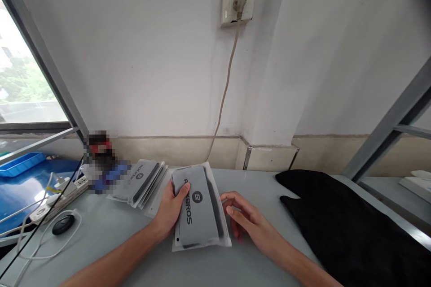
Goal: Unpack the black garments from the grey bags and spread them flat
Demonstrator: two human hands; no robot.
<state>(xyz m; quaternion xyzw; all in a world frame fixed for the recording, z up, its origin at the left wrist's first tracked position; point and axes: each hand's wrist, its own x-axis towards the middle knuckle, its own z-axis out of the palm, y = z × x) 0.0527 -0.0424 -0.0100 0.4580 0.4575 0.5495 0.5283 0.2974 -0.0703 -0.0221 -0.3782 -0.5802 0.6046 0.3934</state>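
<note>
A frosted plastic zip bag (198, 208) printed ROCKBROS, with something dark inside, is held tilted above the table. My left hand (171, 206) grips its left side, the thumb lying across the front. At the bag's right edge is my right hand (244, 215), its fingers curved and apart; whether the fingertips touch the bag I cannot tell. Just left of them lies a stack of similar printed bags (139, 181), fanned over one another. Black fabric (343, 219) with pointed ends is spread on the right.
The grey table (266, 260) meets a wall with a plugged socket (239, 2) and hanging cord. On the left are a power strip (59, 199), a black round device (63, 224), white cables and a blue tray (22, 164). Metal frame posts (387, 116) stand at both sides.
</note>
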